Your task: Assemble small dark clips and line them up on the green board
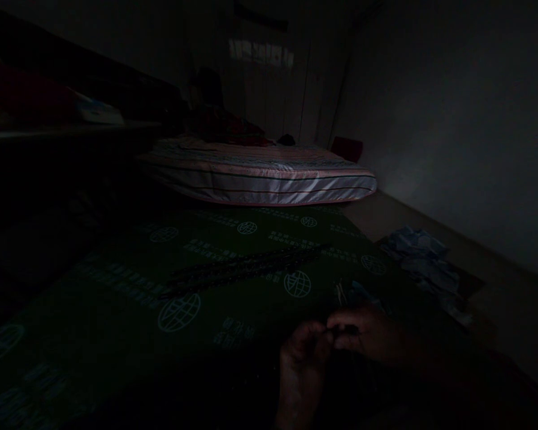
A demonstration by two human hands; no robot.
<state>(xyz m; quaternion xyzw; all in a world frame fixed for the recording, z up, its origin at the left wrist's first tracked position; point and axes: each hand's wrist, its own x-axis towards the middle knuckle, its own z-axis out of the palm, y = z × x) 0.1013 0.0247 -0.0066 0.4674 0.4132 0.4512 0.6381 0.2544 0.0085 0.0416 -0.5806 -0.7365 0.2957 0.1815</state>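
Observation:
The room is very dark, so details are faint. My left hand comes up from the bottom, its fingers closed in a pinch. My right hand meets it from the right, also pinching. A small dark thing sits between the fingertips, too dim to make out. Just beyond the hands, some thin pale pieces and a bluish item lie on a green printed sheet. Farther off, several long dark strips with light specks are laid out side by side on that sheet.
A mattress with a striped cover lies beyond the sheet. Crumpled cloth is on the floor to the right, beside a pale wall. At the left, a shelf or table edge holds a pale box-like item.

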